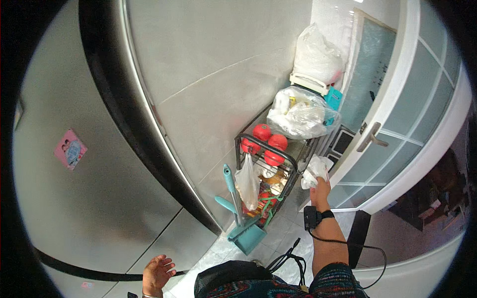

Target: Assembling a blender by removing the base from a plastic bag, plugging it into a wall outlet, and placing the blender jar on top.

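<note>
My right hand (321, 191) is closed on a crumpled white plastic bag (316, 169), held beside the right side of a black wire rack (296, 174) and close to the white door. What the bag holds, if anything, cannot be seen. Low on the left, my left hand (158, 273) is empty, its fingers loosely curled and apart, in front of the grey fridge (119, 198). Several red round fruits that look like tomatoes (276, 142) lie on the rack's top. A thin white plastic bag (247, 184) hangs from its front rail.
A clear bag of white items (298, 113) sits at the rack's back, with a full white bag (318, 57) behind it. A teal brush and dustpan (248, 237) stand before the rack. The glazed white door (397, 119) stands open at right. Black cables (293, 256) hang near my body.
</note>
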Tool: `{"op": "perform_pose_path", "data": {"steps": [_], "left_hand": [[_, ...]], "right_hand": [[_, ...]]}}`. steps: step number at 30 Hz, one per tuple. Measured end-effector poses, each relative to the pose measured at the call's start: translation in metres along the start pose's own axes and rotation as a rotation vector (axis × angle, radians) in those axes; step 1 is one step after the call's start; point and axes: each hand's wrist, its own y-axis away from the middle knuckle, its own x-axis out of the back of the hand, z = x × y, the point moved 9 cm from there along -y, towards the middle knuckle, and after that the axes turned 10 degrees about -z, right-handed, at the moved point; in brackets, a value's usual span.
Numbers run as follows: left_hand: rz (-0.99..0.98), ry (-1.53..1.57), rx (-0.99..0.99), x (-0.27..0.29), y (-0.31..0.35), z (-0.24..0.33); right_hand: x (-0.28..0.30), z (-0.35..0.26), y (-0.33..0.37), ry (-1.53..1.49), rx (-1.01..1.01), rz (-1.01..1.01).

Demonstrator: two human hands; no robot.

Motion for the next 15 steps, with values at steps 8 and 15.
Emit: {"op": "perform_pose_path", "data": {"steps": [8, 15], "left_hand": [[0.159, 0.078, -0.119, 0.009, 0.037, -0.014], [0.255, 0.099, -0.166, -0.001, 0.03, -0.026]], "right_hand": [[-0.127, -0.012, -0.014, -1.142, -0.75, -0.091], [-0.238, 0.021, -0.04, -1.254, -0.259, -0.508]]}}
